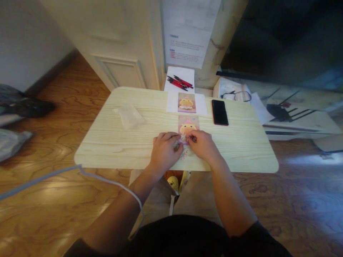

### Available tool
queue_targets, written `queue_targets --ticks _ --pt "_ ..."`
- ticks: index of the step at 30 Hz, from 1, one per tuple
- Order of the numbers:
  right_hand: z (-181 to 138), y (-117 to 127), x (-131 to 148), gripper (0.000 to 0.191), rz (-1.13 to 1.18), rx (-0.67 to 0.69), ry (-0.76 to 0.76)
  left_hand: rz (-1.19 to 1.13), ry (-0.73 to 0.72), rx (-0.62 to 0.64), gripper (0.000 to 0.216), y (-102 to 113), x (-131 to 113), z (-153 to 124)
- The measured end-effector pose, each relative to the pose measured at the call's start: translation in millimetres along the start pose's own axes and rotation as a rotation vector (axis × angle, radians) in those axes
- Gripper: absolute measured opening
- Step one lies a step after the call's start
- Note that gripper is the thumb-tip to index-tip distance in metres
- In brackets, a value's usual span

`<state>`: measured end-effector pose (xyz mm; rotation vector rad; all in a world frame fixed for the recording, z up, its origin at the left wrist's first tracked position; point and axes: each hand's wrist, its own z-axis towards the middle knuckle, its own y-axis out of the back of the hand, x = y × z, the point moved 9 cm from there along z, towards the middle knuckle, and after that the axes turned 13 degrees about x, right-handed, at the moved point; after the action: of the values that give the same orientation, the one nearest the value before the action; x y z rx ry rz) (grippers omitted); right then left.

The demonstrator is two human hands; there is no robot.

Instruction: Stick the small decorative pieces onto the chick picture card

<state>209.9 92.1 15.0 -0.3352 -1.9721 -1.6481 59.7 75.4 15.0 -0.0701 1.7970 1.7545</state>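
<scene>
A card with a yellow cartoon animal (pixel 188 125) lies near the middle of the table, its lower part partly covered by my hands. My left hand (pixel 164 148) rests at the card's lower left, fingers curled in towards the thumb by a small whitish patch. From the right, my right hand (pixel 202 143) has thumb and forefinger pinched together over the same area; whatever is between them is too small to name. Just below the card, tiny coloured bits (pixel 184 154) are scattered on the tabletop. Behind it, a second, similar card (pixel 187 102) lies on white paper.
On the light wooden table (pixel 107 142) a clear plastic bag (pixel 130 116) lies left and a black phone (pixel 220 112) right. Several red and black pens (pixel 179 82) lie on paper behind. Glasses (pixel 237 95) and a router (pixel 280 112) are farther right. A cable (pixel 107 180) crosses my left forearm.
</scene>
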Motion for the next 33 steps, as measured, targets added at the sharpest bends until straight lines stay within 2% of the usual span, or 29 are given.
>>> queue_targets --ticks 27,33 --pt "1.2 -1.6 1.0 0.013 0.045 0.027 0.05 -0.01 0.004 0.007 0.03 -0.5 0.1 0.2" --pt "1.1 0.4 1.4 0.012 0.143 0.035 0.062 -0.009 0.009 0.004 0.029 -0.2 0.6 0.2"
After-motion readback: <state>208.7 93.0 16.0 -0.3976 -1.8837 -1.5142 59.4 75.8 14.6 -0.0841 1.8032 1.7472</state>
